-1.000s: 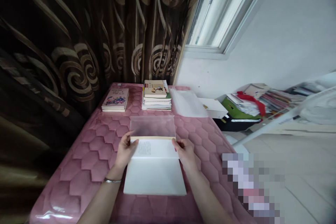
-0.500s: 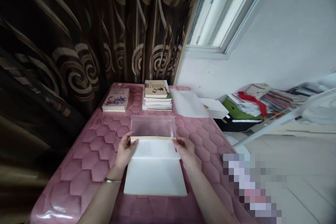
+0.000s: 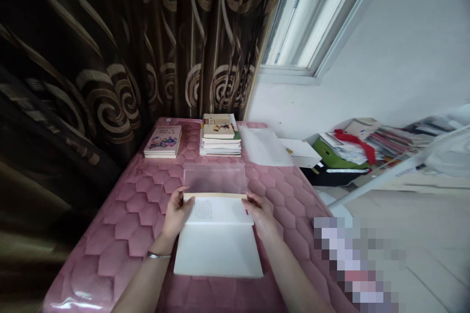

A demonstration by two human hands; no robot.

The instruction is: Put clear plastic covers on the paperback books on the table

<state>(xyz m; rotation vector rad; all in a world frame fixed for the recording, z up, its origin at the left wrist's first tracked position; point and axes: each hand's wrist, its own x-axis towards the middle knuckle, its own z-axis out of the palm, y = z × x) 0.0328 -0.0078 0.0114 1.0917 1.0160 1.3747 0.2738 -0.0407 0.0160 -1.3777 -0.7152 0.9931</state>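
Observation:
A book (image 3: 218,249) lies opened in front of me, its wide pale page toward me and a printed white flap (image 3: 222,210) across its far part. My left hand (image 3: 177,212) grips the left edge, thumb on top and fingers underneath. At the right edge my right hand (image 3: 259,212) pinches it the same way, near a small red mark. A clear plastic book cover (image 3: 215,177) extends beyond the book's far edge, flat over the pink surface. Whether the fingers also hold the plastic cannot be made out.
The pink quilted surface (image 3: 125,225) lies under clear plastic. Toward its far side are two stacked books (image 3: 162,141), a taller book stack (image 3: 220,132) and clear plastic sheets (image 3: 266,144). A white box (image 3: 301,152) and a green container (image 3: 326,151) stand off to the right, by a white bar (image 3: 389,176).
Both hands keep their hold on the book. The whole view has shifted very slightly; nothing else has visibly moved.

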